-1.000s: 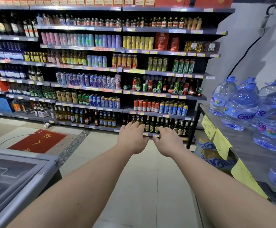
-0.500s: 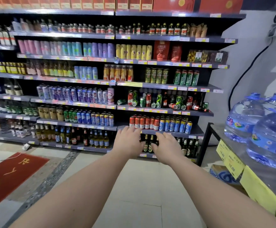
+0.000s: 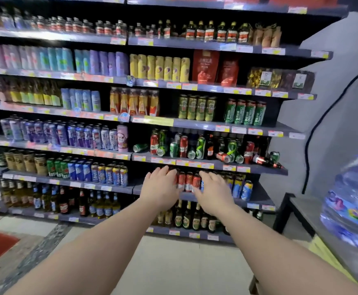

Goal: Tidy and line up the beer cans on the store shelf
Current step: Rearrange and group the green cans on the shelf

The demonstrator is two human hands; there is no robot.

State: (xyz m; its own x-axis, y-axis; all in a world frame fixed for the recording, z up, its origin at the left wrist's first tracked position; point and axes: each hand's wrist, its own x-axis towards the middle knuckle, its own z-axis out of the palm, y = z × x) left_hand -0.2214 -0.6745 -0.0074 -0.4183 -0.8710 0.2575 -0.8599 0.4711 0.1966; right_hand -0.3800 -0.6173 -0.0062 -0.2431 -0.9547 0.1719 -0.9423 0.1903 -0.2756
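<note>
Shelf nearer now, both hands (left (image 3: 160, 189), right (image 3: 214, 193)) open, empty, partly hiding upright red cans (image 3: 187, 181).

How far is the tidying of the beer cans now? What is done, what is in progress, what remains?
Done: nothing visible yet; the messy shelf holds toppled cans, such as a green can and a red can on their sides. In hand: the left hand and right hand are stretched toward the shelves, empty, in front of the upright red cans one shelf below. Left: standing up and lining up all the fallen cans.
</note>
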